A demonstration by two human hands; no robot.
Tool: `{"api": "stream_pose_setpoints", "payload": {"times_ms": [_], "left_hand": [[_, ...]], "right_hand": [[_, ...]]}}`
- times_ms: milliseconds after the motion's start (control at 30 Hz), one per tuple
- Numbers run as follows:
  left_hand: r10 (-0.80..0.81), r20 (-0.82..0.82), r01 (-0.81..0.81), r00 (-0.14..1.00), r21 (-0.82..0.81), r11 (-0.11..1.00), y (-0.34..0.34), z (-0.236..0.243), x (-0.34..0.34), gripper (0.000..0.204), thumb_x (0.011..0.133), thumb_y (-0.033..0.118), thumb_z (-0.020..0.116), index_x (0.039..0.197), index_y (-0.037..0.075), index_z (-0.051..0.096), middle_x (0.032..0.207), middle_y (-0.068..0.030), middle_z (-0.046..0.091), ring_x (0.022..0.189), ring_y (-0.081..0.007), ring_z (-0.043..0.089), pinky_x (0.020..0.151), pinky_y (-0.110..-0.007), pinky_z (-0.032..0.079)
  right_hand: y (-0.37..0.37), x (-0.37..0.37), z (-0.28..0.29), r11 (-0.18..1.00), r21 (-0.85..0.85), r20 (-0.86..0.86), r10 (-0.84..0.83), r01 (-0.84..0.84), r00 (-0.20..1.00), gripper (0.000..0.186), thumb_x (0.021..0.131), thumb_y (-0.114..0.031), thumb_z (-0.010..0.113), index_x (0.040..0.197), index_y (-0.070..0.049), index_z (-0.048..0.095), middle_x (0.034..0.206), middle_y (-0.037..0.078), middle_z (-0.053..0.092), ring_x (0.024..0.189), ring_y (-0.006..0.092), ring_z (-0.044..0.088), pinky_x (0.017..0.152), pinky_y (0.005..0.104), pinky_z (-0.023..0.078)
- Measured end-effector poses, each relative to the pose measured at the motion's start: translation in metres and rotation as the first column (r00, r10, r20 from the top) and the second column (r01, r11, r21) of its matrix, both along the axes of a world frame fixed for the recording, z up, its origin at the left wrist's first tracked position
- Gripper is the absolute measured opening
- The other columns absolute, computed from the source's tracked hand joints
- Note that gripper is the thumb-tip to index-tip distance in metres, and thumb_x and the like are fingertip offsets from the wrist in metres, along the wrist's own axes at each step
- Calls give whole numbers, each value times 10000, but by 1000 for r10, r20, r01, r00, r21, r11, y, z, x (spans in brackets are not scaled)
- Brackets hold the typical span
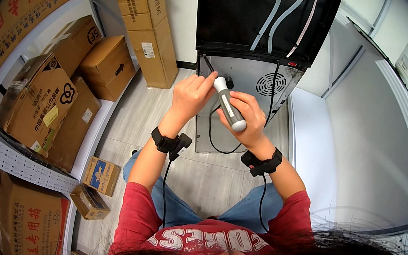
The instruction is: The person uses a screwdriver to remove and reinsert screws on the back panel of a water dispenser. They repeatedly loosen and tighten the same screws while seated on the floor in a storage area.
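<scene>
Between the knees of the blue jeans [250, 207], grey plank floor [206, 185] reaches the lower edge of the metal back panel [224, 135]. Above it, the right hand [248, 115] is wrapped round the grey-handled screwdriver [228, 106]; the left hand [192, 94] curls beside its dark shaft, whether pinching it I cannot tell. The tip points to the panel's upper left corner. A black cord [210, 123] loops before the panel. Stacked cartons [43, 105] bound the left, a white ledge [311, 142] the right.
</scene>
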State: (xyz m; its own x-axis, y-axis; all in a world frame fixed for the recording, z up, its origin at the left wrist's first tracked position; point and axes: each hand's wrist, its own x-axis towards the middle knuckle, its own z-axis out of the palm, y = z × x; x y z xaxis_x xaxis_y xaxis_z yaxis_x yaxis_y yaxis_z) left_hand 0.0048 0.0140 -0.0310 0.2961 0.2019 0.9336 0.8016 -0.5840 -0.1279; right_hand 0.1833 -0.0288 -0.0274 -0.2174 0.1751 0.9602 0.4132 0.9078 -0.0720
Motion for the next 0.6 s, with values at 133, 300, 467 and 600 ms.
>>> {"api": "stream_pose_setpoints", "payload": {"times_ms": [133,300,467,600], "left_hand": [[-2,0,2,1000,-2,1000,0,0,0,389,669,118,751,1049,79,675,617,9,445,548,-134,496,468,-277,415],[7,0,-7,1000,1,1000,-1,0,0,394,665,114,752,1049,76,676,618,8,448,548,-133,497,468,-276,415],[-12,9,12,1000,-2,1000,0,1,0,400,664,109,752,1055,74,675,622,8,451,548,-134,496,467,-276,414],[-19,11,19,1000,-6,1000,2,1,1,407,663,107,750,1061,77,672,626,8,454,549,-135,498,467,-278,415]], "right_hand": [[0,0,1,1000,10,-4,-2,2,1000,374,686,-116,811,990,-34,610,1064,121,624,755,265,662,617,324,557],[-1,0,1,1000,24,-1,-2,2,1000,377,684,-117,813,990,-33,609,1062,125,626,756,266,663,618,323,559],[0,0,1,1000,26,-5,0,0,1000,379,682,-117,814,988,-31,607,1056,127,629,754,265,664,617,319,560],[1,1,0,1000,11,-13,-5,6,1000,377,683,-112,814,987,-26,608,1056,128,629,750,269,665,616,321,559]]}}
